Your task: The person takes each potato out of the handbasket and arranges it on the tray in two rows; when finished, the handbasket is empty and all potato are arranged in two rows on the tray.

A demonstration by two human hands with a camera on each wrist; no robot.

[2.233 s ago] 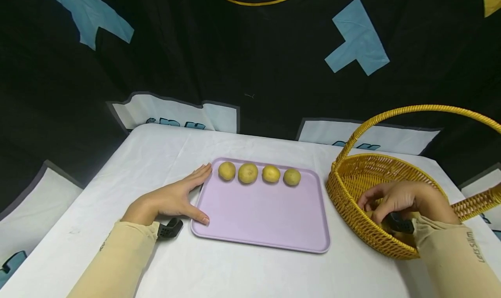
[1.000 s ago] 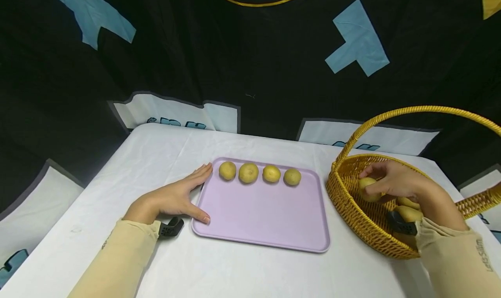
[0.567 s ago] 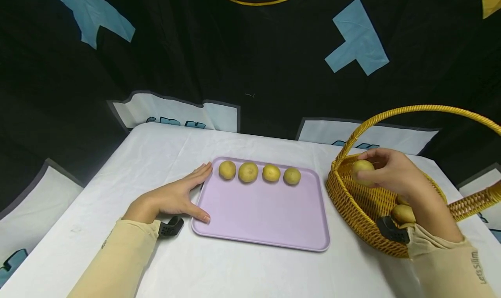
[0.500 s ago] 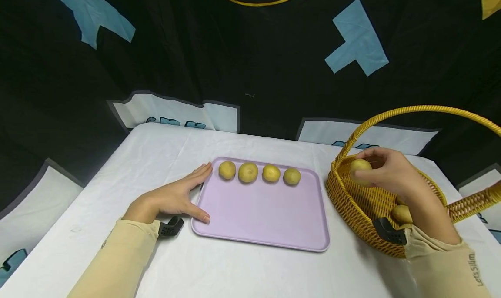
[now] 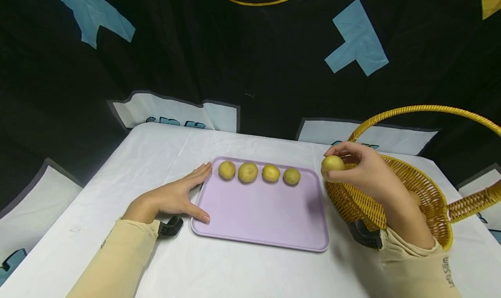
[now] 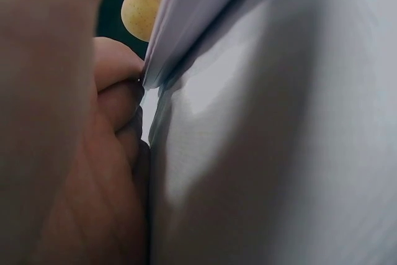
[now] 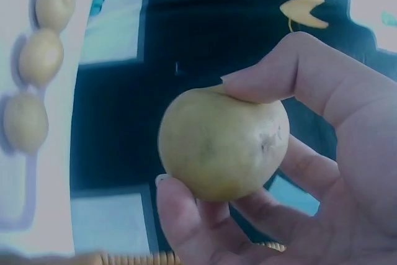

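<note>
My right hand [image 5: 364, 172] pinches a round yellow potato [image 5: 332, 166] between thumb and fingers, above the gap between tray and basket. In the right wrist view the potato [image 7: 217, 144] shows a dark blemish on its skin. Several more potatoes [image 5: 248, 172] lie in a row along the far edge of the lilac tray [image 5: 258, 215]. At the tray's left edge my left hand [image 5: 174, 197] rests with fingers spread and thumb over the rim. The left wrist view shows its fingers close against the tray's side [image 6: 186, 23].
A yellow wicker basket [image 5: 411, 172] with a tall arched handle [image 5: 422, 109] stands right of the tray. Inside it another potato [image 5: 415, 198] is partly hidden by my right forearm. A white cloth [image 5: 168, 267] covers the table, and a black printed cloth [image 5: 250, 63] hangs behind.
My right hand first reached down in the basket, then lifted a potato out and carried it left past the basket's rim towards the tray. The left hand has stayed in place.
</note>
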